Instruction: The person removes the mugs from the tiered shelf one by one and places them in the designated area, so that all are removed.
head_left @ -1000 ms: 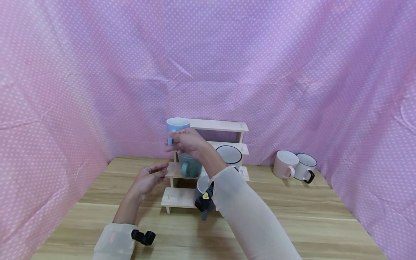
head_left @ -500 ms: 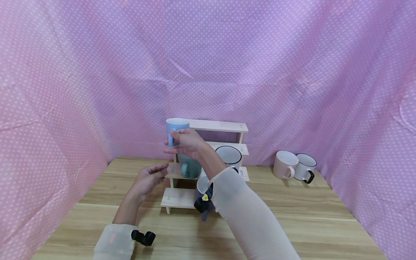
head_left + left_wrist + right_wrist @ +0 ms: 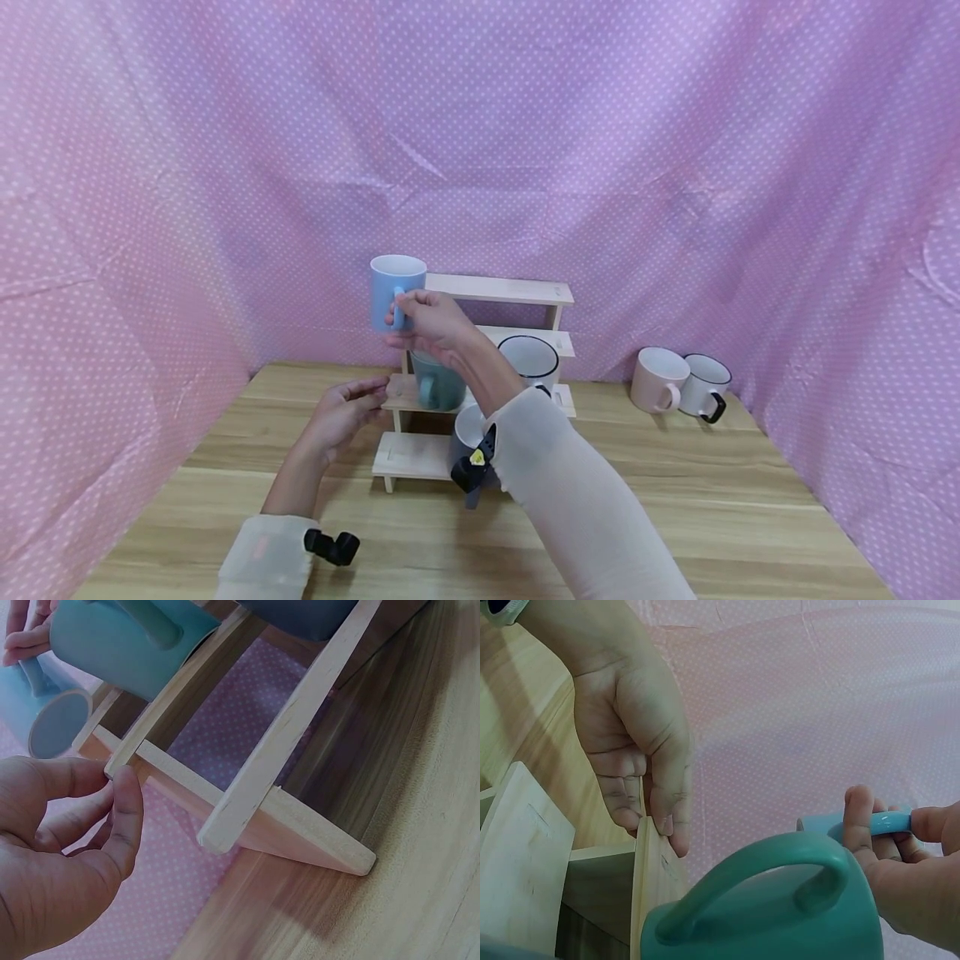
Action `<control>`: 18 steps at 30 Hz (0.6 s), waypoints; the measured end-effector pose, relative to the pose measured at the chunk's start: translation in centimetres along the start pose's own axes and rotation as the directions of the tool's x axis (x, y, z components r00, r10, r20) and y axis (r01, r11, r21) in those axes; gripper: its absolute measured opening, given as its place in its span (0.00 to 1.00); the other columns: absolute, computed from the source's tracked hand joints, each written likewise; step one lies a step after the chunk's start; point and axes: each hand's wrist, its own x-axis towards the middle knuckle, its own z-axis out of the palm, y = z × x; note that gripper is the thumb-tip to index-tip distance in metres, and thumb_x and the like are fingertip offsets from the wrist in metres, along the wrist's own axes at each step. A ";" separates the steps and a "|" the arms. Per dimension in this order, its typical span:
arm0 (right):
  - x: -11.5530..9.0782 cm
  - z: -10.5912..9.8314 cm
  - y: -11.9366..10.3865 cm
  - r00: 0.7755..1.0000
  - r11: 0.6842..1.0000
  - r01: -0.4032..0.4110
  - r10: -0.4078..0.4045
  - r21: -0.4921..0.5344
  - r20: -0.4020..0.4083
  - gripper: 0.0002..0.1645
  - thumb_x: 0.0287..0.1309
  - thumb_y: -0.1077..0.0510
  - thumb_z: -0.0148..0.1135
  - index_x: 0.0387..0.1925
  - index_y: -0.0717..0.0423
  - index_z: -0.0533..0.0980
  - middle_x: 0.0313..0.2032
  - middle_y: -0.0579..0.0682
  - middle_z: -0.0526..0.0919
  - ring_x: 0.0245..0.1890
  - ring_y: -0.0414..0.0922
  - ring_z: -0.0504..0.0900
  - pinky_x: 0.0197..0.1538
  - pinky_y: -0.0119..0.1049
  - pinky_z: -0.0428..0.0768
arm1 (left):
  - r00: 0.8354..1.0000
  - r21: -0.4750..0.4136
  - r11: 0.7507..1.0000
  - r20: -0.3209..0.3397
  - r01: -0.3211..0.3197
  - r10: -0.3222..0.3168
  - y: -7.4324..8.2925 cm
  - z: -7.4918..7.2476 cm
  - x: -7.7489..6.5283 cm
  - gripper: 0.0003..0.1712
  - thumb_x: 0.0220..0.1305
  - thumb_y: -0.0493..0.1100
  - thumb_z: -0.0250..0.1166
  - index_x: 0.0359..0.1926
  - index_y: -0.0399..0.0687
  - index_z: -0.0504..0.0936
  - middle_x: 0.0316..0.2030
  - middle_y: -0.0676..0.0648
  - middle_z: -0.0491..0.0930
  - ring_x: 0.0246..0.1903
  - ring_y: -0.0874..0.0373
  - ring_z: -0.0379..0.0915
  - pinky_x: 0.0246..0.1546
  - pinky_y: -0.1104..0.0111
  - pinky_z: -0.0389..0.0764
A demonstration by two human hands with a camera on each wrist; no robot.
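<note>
My right hand (image 3: 438,325) grips a light blue mug (image 3: 382,296) by its handle, upright at the left end of the wooden tiered rack's top. In the right wrist view, thumb and fingers pinch that blue handle (image 3: 889,821). Lower left, my left hand (image 3: 341,417) pinches the left end of a rack board (image 3: 131,750) between thumb and fingers. On this board stands a teal mug (image 3: 446,387), just below my right hand. A white mug with a black rim (image 3: 528,357) stands to its right, partly behind my forearm. A grey mug (image 3: 467,429) sits on the lowest tier.
The rack's top board (image 3: 502,289) extends to the right of the blue mug. At the back right of the wooden table (image 3: 360,533) stand a pale pink mug (image 3: 652,379) and a white mug with a black handle (image 3: 701,387). A pink dotted cloth (image 3: 480,150) hangs behind.
My right hand has raised the light blue mug slightly and shifted it left, after a small dip half a second ago. My left hand has stayed at the board's end.
</note>
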 end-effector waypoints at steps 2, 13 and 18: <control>0.0 0.0 -0.2 1.000 1.000 0.020 -0.020 -0.019 -0.011 0.16 0.78 0.53 0.53 0.44 0.63 0.78 0.45 0.56 0.81 0.51 0.59 0.84 0.49 0.39 0.89 | 1.000 -0.002 1.000 -0.003 -0.003 0.003 0.1 0.0 0.1 0.26 0.76 0.33 0.56 0.69 0.25 0.66 0.59 0.40 0.73 0.49 0.63 0.76 0.54 0.70 0.83; -0.5 -0.9 -1.5 0.993 0.993 0.095 -0.099 -0.075 -0.058 0.15 0.78 0.52 0.53 0.41 0.60 0.78 0.40 0.53 0.80 0.34 0.47 0.84 0.45 0.37 0.89 | 1.000 -0.021 1.000 -0.004 0.020 -0.021 0.3 -0.1 0.3 0.27 0.76 0.33 0.57 0.70 0.25 0.65 0.58 0.40 0.73 0.47 0.62 0.76 0.51 0.72 0.84; -1.2 -1.8 -2.5 0.992 0.989 0.114 -0.119 -0.095 -0.048 0.15 0.79 0.52 0.52 0.42 0.61 0.77 0.41 0.54 0.79 0.34 0.47 0.85 0.47 0.38 0.89 | 1.000 -0.018 1.000 -0.007 0.021 -0.021 0.1 -0.1 0.5 0.27 0.75 0.31 0.56 0.71 0.24 0.64 0.59 0.40 0.72 0.49 0.64 0.76 0.51 0.73 0.83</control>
